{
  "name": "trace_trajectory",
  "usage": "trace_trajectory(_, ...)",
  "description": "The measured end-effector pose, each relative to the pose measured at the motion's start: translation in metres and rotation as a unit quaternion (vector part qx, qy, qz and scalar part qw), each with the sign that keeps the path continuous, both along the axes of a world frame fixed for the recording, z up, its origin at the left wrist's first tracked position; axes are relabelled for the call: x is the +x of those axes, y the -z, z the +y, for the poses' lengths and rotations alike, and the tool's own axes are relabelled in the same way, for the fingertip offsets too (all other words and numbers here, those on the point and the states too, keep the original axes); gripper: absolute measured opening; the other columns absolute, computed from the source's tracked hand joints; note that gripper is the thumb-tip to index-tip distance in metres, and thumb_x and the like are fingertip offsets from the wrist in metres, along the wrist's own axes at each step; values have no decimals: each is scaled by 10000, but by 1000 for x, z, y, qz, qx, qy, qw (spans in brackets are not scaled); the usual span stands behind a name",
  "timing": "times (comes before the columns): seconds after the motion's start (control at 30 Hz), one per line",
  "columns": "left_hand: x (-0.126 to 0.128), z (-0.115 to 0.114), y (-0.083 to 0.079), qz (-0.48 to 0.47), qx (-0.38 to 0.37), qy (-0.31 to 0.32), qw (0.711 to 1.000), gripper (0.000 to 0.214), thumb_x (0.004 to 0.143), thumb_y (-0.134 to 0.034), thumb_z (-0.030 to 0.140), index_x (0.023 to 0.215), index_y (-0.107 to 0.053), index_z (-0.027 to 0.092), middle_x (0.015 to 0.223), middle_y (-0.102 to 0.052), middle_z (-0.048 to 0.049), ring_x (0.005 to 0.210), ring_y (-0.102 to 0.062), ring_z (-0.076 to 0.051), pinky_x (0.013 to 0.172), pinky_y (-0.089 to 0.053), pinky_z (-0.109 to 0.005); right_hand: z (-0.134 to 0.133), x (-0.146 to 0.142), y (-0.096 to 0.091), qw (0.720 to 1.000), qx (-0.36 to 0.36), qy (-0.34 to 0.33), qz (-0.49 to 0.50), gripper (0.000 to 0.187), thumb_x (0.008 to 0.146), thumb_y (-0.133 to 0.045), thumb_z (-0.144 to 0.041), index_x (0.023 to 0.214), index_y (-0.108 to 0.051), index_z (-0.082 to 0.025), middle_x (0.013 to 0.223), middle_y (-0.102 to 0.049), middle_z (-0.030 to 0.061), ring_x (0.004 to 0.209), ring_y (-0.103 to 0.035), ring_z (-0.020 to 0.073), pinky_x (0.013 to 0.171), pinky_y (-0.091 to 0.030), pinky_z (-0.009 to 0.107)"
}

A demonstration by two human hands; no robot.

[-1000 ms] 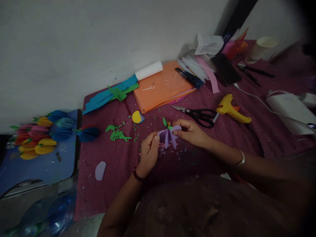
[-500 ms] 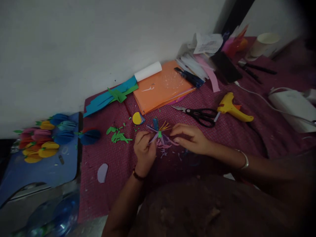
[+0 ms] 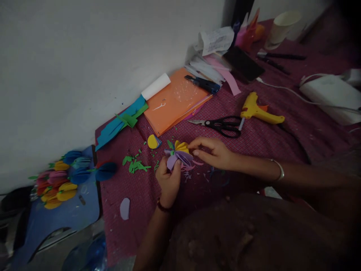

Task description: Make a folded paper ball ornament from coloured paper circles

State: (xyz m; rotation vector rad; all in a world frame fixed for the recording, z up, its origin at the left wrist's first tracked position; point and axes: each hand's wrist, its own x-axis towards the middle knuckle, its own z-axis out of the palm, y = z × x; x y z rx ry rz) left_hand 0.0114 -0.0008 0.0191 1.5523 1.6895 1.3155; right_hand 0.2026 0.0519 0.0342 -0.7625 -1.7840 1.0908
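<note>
A fanned paper ornament (image 3: 182,155), with purple and yellow leaves and small green bits at its top, is held above the table. My left hand (image 3: 168,181) grips its purple side between thumb and fingers. On the other side, my right hand (image 3: 213,153) has its thumb and fingertips closed at the yellow and purple edge. Pink and purple paper scraps (image 3: 187,174) lie under the ornament. Beyond it rests a small stack of rounded paper pieces (image 3: 152,141), yellow on top. Green clippings (image 3: 137,165) are to the left, and a lilac half-round paper piece (image 3: 125,209) lies nearer me.
Black-handled scissors (image 3: 222,125) and a yellow glue gun (image 3: 258,110) lie right of centre. Orange sheets (image 3: 172,105) hold a utility knife (image 3: 203,83). Finished-looking paper balls (image 3: 66,190) sit on a blue board (image 3: 81,216) at left. A phone (image 3: 244,64) is cabled near a cup (image 3: 282,30).
The ornament has turned in my hands, so its yellow and purple leaves now show fanned out. My view has shifted, and the wall-side things appear further left.
</note>
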Motion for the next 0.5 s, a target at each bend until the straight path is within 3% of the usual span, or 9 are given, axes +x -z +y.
trace_trajectory(0.13,7,0,-3,-51,6,1,999,150,773,-652,214,913,-612,179,776,-635,21,670,-587,-102,639,-477,-216,-1,-1,1,999,-44,21,3,132,900,-537,-304,931,-585,-185,758,-573,9,692,-535,129,634,-438,249)
trace_trajectory(0.27,8,-1,-6,-30,38,29,998,151,787,-606,180,938,-607,183,792,-644,10,674,-605,-109,633,-484,-224,-1,-2,2,997,-72,-18,0,138,898,-540,-318,882,-570,-185,707,-535,-8,626,-501,111,586,-416,235)
trace_trajectory(0.37,5,-2,-5,75,84,44,993,160,809,-579,156,961,-616,190,828,-661,-8,712,-619,-126,675,-492,-250,-2,-2,4,996,-88,-16,-3,156,898,-544,-335,946,-572,-188,768,-557,6,676,-522,120,602,-426,236)
trace_trajectory(0.5,1,-5,-5,260,151,79,951,208,827,-567,128,1020,-624,180,840,-664,-46,771,-613,-163,739,-484,-291,-5,-5,5,986,-159,-42,33,267,913,-520,-404,1094,-518,-207,833,-570,21,695,-529,129,594,-442,243)
